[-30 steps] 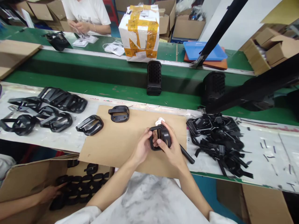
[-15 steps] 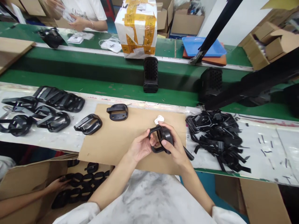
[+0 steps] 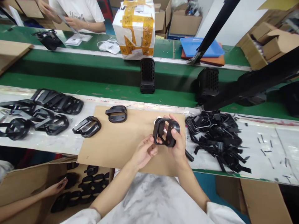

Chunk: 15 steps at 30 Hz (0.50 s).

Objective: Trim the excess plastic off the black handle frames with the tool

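A black plastic handle-shaped frame [image 3: 173,124], with an oval plate and a loop, is held over the cardboard sheet. My right hand [image 3: 178,144] grips its right side, thumb on the plate. The fingers of my left hand [image 3: 145,151] are closed at the lower left corner of the loop. Similar black frames lie to the left, one on the cardboard [image 3: 116,117] and another by its left edge [image 3: 90,129]. A white crumpled scrap [image 3: 157,120] is partly hidden behind the held frame. A black rod-like tool [image 3: 189,155] lies right of my right hand.
A heap of black plastic strips [image 3: 217,133] lies to the right; more frames [image 3: 51,102] pile at left. A perforated black case [image 3: 147,76] stands beyond. Another person's hand [image 3: 58,186] reaches into a box of black parts at lower left. A taped carton [image 3: 134,31] stands at the back.
The held frame has been turned so its plate and holes face up more, and raised slightly. My left hand has slid down to its lower corner. The other person's hand has shifted in the box.
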Available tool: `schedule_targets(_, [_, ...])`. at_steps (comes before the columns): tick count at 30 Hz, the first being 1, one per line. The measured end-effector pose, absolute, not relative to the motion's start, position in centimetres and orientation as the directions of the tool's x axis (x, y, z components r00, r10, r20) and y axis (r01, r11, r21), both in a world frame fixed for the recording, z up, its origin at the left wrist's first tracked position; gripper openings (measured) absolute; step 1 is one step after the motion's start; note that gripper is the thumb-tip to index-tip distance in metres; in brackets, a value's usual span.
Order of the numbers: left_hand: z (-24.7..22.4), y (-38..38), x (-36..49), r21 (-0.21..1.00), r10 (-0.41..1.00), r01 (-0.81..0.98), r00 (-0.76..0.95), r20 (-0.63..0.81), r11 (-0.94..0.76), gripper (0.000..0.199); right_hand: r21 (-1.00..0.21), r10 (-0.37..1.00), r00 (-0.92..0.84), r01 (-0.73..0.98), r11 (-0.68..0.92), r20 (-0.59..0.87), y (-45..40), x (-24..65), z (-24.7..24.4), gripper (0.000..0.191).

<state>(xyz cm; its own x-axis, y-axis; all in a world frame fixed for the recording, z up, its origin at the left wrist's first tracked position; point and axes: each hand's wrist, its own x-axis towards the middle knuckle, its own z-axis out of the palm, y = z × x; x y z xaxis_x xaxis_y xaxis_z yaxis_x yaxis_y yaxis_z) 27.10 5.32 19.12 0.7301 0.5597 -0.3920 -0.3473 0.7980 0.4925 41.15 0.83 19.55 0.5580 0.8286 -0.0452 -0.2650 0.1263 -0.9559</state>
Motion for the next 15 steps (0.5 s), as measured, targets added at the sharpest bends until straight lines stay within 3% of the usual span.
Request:
schedule_targets(4, [19.4, 5.4, 27.2, 0.410, 0.556, -0.400, 0.729, -0.399, 0.819, 0.033, -0.960, 0.823, 0.560, -0.271, 0.072, -0.096, 1.3, 40.4, 19.3, 0.071])
schedule_targets(9, [19.4, 6.5, 26.5, 0.466, 0.537, -0.346, 0.753, -0.380, 0.814, 0.032, -0.958, 0.800, 0.594, -0.269, 0.095, -0.087, 1.5, 40.4, 19.6, 0.071])
schedule_targets(11, [19.0, 7.2, 26.1, 0.553, 0.542, -0.290, 0.755, -0.368, 0.781, 0.032, -0.984, 0.804, 0.594, -0.149, 0.103, -0.006, 1.4, 40.7, 19.9, 0.065])
schedule_targets(15, [18.4, 8.7, 26.1, 0.752, 0.639, -0.231, 0.704, -0.309, 0.618, 0.037, -0.952, 0.823, 0.518, 0.294, 0.086, 0.234, 1.1, 41.1, 20.6, 0.057])
